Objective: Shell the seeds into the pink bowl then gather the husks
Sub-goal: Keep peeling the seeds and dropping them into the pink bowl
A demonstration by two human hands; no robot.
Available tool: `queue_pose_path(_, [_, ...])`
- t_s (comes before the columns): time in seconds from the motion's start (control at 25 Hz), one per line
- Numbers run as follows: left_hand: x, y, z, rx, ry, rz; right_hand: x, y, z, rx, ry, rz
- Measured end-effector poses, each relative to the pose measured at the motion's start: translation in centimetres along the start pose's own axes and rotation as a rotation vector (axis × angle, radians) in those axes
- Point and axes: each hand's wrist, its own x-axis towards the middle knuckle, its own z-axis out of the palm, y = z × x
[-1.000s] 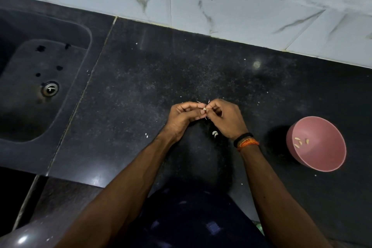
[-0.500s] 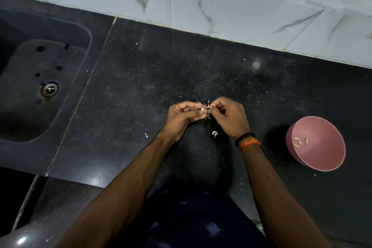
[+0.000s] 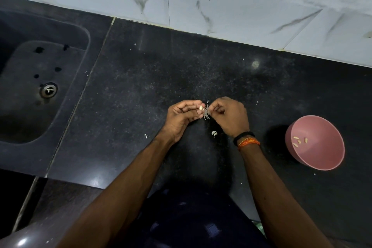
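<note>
Black counter [image 3: 141, 86]: both hands [image 3: 206, 109] pinch seed husk [image 3: 206, 113]; pink bowl [image 3: 322, 159] right.

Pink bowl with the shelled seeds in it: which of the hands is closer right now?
Right. The right hand is just left of the round pink bowl, with bare black counter between them. The left hand is further left, beyond the right hand, both pinching a husk.
</note>
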Motion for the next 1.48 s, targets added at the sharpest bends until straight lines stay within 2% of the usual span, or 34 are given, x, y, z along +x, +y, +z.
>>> queue_pose_path(0.12, [0.0, 0.0, 0.0, -0.016, -0.007, 0.003, 0.0, 0.0, 0.2, 0.062, -0.057, 0.022])
queue_pose_path(0.28, [0.2, -0.1, 0.0, -0.033, -0.010, -0.005, -0.1, 0.1, 0.3, 0.048, -0.041, 0.063])
queue_pose_path(0.56, [0.4, -0.2, 0.2, -0.056, 0.012, -0.012, -0.5, -0.7, 0.1, 0.074, 0.063, -0.066])
queue_pose_path(0.92, [0.4, -0.5, 0.3, 0.019, 0.035, 0.037, -0.4, -1.2, 0.6, 0.043, 0.028, -0.079])
queue_pose_path(1.28, [0.5, -0.7, -0.2, 0.063, 0.027, 0.068, -0.4, -0.5, 0.5, 0.183, -0.014, -0.039])
queue_pose_path(1.48, [0.3, -0.6, 0.0, 0.084, 0.018, 0.089, -0.1, -0.3, 0.4, 0.136, -0.043, -0.072])
